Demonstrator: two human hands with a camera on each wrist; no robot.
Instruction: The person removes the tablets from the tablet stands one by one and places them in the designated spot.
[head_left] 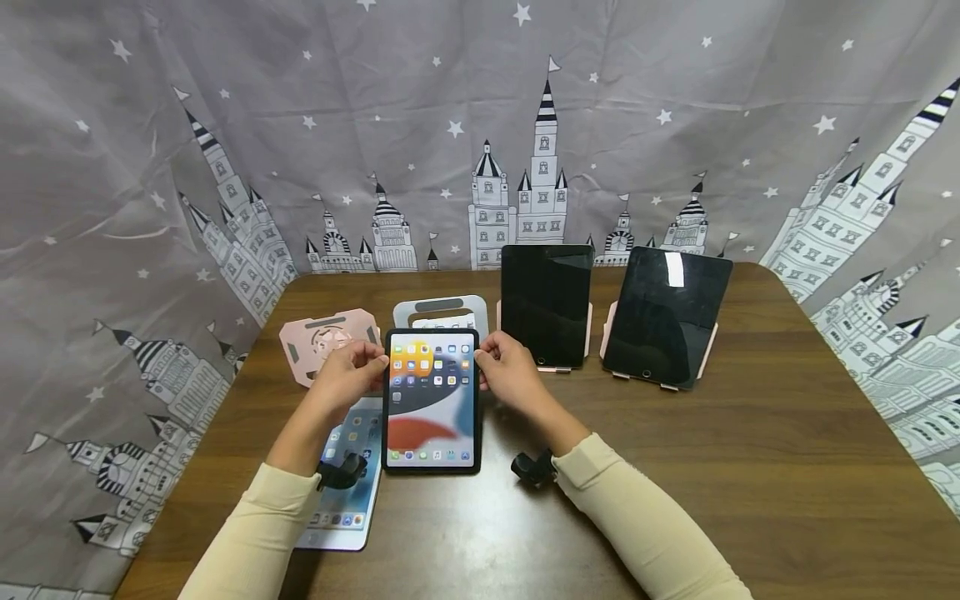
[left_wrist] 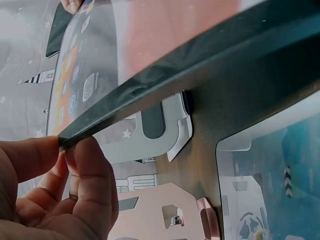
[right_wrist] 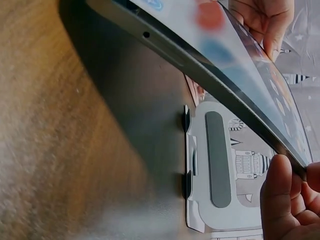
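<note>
Tablet (head_left: 431,421), black-edged with a lit screen, is raised over a wooden table (head_left: 750,467), its long axis running away from the person. It lies between the left hand (head_left: 347,371) and the right hand (head_left: 512,371), equally near both; each pinches a side edge near a far corner between thumb and fingers, leaving most of the tablet on the person's side of the grip. Just beyond its far edge, partly hidden, is a grey stand (head_left: 481,315). A pink stand (head_left: 295,337) is beside the left hand; a white tablet (head_left: 354,512) lies face up beneath the left wrist. Rightward, pink holders (head_left: 708,354) support two dark-screened tablets (head_left: 546,304). Castle-print cloth (head_left: 405,83) hangs behind.
</note>
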